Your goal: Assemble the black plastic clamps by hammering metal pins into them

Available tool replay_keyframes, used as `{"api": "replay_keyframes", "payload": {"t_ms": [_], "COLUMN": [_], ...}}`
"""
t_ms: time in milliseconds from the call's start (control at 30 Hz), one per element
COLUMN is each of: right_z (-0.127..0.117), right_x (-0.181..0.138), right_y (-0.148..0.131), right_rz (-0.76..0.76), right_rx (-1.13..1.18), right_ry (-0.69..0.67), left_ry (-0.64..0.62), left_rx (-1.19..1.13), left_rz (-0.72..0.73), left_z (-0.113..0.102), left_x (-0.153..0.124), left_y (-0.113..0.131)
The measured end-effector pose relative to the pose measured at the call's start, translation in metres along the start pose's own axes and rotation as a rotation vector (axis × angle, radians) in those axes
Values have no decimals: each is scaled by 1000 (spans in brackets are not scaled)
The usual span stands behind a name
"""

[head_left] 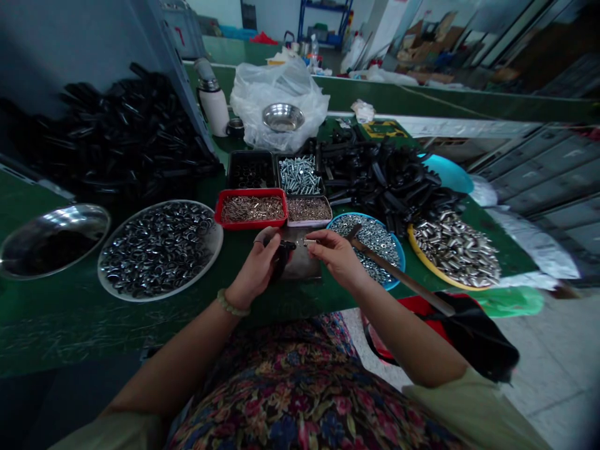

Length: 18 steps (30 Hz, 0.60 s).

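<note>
My left hand (257,262) is closed around a small black part (283,247), whose narrow end points right. Between the thumb and fingers of my right hand (336,253) is a small coiled metal spring (308,242), just right of the black part's tip. The two hands face each other over a flat metal plate (302,270) on the green table. Beyond them stand a red tray (252,224) of thin metal pins and a pale tray (309,221) of tiny metal pieces. A blue basin (402,247) of nuts lies beside my right hand.
A hammer (403,275) lies across the blue basin. To the left are a white tray (218,250) of metal rings and a steel bowl (14,265). Bolts (300,175), black parts (389,175) and a yellow basin (434,270) of metal sleeves stand behind and right. A thermos (214,109) stands farther back.
</note>
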State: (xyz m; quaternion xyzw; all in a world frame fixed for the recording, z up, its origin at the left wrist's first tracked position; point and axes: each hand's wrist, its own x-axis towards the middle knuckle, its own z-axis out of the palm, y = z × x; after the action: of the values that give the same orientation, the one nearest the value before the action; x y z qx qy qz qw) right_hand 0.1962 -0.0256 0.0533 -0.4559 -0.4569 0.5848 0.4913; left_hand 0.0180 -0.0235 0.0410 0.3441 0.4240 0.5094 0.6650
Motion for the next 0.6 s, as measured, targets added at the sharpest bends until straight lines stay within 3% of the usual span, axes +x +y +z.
{"api": "replay_keyframes", "payload": {"t_ms": [200,333,467,600], "right_z": [9,16,12,-1], "right_x": [5,8,12,9], "right_y": [-10,-13,-9,-15], "right_rz": [-106,-268,-419,-535], "right_rx": [-230,-388,-454,-537], "right_ry": [-59,-143,-200,-262], "left_ry": [-18,-31,-63,-56], "left_rx": [488,690,702,686], "left_rz": [324,460,479,388], "left_z": [-12,-10,-9,-13], "left_x": [0,-3,-5,-3], "left_y": [-3,6,10,12]}}
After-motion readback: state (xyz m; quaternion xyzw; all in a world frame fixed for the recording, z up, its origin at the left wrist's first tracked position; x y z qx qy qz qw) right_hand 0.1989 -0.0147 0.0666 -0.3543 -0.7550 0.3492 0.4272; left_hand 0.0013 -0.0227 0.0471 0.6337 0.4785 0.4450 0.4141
